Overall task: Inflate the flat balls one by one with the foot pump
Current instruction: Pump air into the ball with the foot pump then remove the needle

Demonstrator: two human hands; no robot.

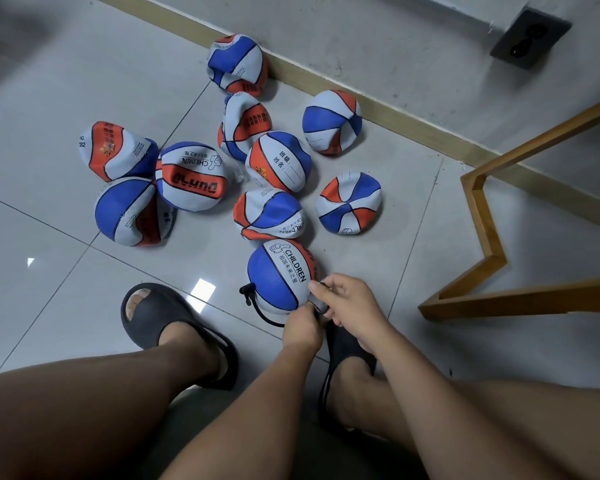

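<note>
A blue, white and orange ball (278,275) printed "CHILDREN" lies on the floor just in front of my feet and looks fairly round. My right hand (349,308) pinches a grey nozzle (319,303) against the ball's near side. My left hand (302,327) holds the same spot from below, fingers curled by the nozzle. A black hose (262,315) loops from the ball's left side back toward my right foot. The foot pump itself is hidden beneath my right foot and arms. Several crumpled flat balls (271,214) lie scattered beyond.
My left foot in a black slipper (160,317) stands left of the ball. A wooden frame (489,244) angles across the floor at right. The wall with its skirting board (378,109) runs behind the balls, with a dark socket (530,38) above.
</note>
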